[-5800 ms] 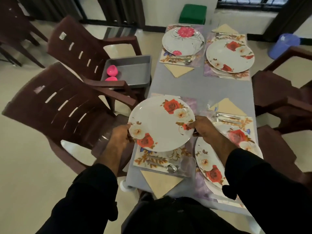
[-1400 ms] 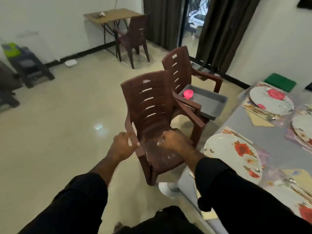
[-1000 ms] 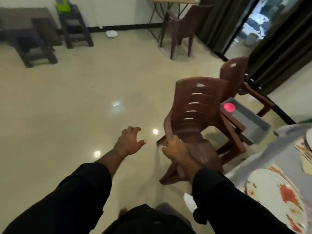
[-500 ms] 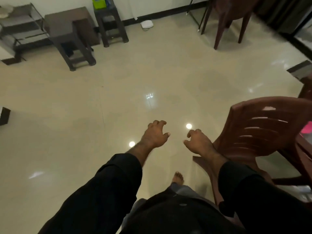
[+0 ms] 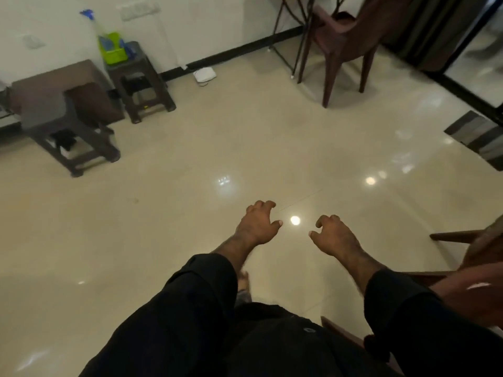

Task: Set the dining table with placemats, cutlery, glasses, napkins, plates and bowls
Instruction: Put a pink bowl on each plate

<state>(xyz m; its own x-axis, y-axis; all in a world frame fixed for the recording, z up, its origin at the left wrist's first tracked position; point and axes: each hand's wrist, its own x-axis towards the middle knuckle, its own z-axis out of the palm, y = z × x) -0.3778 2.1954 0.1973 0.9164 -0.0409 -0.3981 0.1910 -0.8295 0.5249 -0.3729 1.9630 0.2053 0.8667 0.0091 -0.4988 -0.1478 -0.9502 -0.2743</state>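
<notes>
My left hand [image 5: 257, 225] and my right hand [image 5: 333, 235] hang side by side over the shiny beige floor, fingers loosely curled, holding nothing. Both arms wear black sleeves. The dining table, plates, placemats and cutlery are out of sight. Only a blurred part of the brown plastic chair [image 5: 473, 270] shows at the right edge, beside my right forearm.
Two dark stools [image 5: 68, 115] stand at the far left, one bearing a green basket [image 5: 113, 51]. A brown chair [image 5: 345, 42] stands by a small table at the back. A striped mat [image 5: 481, 137] lies at the right. A white device [image 5: 204, 75] lies by the wall.
The view has swung further left, away from the table and the brown chair. My right hand let go of the chair a second ago; both hands now hang free.
</notes>
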